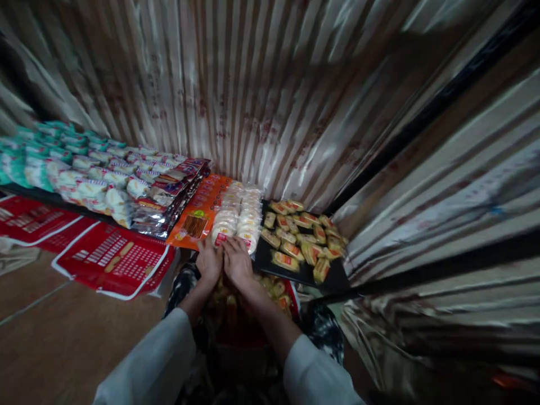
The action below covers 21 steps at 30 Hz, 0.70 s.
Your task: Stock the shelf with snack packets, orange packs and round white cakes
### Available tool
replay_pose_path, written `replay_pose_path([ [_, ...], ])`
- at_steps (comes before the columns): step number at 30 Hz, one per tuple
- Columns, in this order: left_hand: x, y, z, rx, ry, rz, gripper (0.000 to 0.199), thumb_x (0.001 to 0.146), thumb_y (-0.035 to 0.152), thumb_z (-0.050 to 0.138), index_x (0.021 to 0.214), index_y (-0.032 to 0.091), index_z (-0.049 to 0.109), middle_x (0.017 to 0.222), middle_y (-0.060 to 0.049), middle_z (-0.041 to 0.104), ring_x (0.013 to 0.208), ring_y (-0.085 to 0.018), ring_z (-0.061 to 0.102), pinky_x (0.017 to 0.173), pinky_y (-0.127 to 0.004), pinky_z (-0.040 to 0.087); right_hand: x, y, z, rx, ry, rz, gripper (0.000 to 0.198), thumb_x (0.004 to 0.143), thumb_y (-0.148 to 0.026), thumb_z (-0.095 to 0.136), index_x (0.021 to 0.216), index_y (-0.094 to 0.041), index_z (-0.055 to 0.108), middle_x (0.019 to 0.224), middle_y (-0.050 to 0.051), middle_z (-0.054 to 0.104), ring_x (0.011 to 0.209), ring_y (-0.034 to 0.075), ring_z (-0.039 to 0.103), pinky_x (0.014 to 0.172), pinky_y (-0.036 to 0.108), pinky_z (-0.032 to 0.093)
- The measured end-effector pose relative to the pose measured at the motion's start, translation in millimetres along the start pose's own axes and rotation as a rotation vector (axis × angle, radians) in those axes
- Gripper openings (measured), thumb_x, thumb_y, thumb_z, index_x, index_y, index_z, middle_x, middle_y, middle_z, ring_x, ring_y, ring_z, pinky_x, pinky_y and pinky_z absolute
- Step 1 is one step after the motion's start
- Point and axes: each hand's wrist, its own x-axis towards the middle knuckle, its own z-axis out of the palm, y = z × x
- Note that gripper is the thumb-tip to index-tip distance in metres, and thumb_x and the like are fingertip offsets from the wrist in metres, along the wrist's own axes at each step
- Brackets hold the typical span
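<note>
My left hand (pixel 210 261) and my right hand (pixel 237 262) are side by side, thumbs close together, at the near end of two rows of round white cakes (pixel 224 218) in clear wrapping. The fingers of both hands are bent in against the wrapped cakes with red labels there; the exact grip is partly hidden. An orange printed bag (pixel 194 216) lies flat just left of the cakes, close to my left fingers. To the right of my right hand, a black tray (pixel 270 263) bears several small yellow-wrapped snacks (pixel 291 250) with red labels.
Stacked silver-and-red packets (pixel 162 197), white packets (pixel 90 188) and green packets (pixel 37 163) fill the left side. Red printed bags (pixel 113 253) hang below them. More yellow-wrapped snacks (pixel 278 289) sit in a container beneath my forearms. Striped sheeting (pixel 253 84) with dark poles (pixel 400 146) rises behind.
</note>
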Motion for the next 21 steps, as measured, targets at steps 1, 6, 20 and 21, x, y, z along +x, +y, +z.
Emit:
replay_pose_path([
  [1,-2,1,-2,0.049,0.007,0.026,0.051,0.087,0.036,0.047,0.135,0.020,0.041,0.125,-0.015,0.049,0.082,-0.023,0.065,0.063,-0.030,0.048,0,0,0,-0.003,-0.003,0.000,0.037,0.087,-0.011,0.042,0.117,-0.011,0.063,0.124,0.012,0.060,0.122,0.024,0.040,0.105,0.040,0.035],
  [6,-11,2,-5,0.182,0.002,0.187,0.044,0.091,0.035,0.040,0.133,0.024,0.045,0.131,-0.014,0.044,0.086,-0.023,0.063,0.060,-0.029,0.049,0,2,0,0.002,-0.002,0.021,0.037,0.089,-0.015,0.042,0.120,-0.014,0.062,0.125,0.008,0.060,0.119,0.023,0.042,0.106,0.039,0.034],
  [20,-13,-20,5,-0.020,-0.005,0.414,0.041,0.088,0.020,0.040,0.128,0.015,0.050,0.129,-0.014,0.045,0.109,-0.024,0.054,0.089,-0.033,0.047,-73,41,-12,0.192,0.209,0.122,0.038,0.089,-0.017,0.035,0.117,-0.017,0.061,0.115,0.009,0.063,0.108,0.019,0.054,0.097,0.036,0.042],
  [21,-19,-19,4,-0.042,-0.008,0.408,0.040,0.088,0.020,0.039,0.125,0.016,0.052,0.127,-0.013,0.047,0.108,-0.023,0.054,0.090,-0.033,0.046,-86,48,-13,0.173,0.216,0.172,0.036,0.089,-0.019,0.037,0.114,-0.016,0.063,0.111,0.010,0.065,0.105,0.020,0.055,0.095,0.035,0.043],
])
